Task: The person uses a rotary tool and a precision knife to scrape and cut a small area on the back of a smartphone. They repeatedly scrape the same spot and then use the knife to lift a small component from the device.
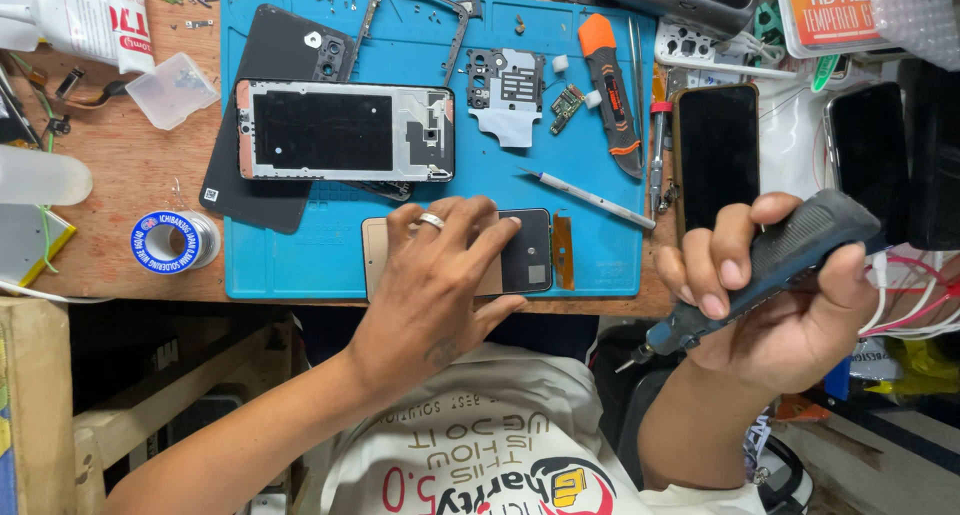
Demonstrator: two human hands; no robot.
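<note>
Covering half the phone panel (520, 260), flat open left hand (432, 280); right hand (775, 295) fisted around screwdriver (770, 265).

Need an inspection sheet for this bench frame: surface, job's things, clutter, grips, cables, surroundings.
Surface: blue mat on a wooden bench.
Job's things: phone panel at the mat's near edge under the left hand; electric screwdriver in the right hand, off the mat.
Clutter: open phone frame, black back cover, utility knife, solder spool, dark phone, loose screws.
Grips: left flat on the panel; right closed around the screwdriver.
Cables: pink and white wires at right.
Surroundings: wooden crate under the bench.
</note>
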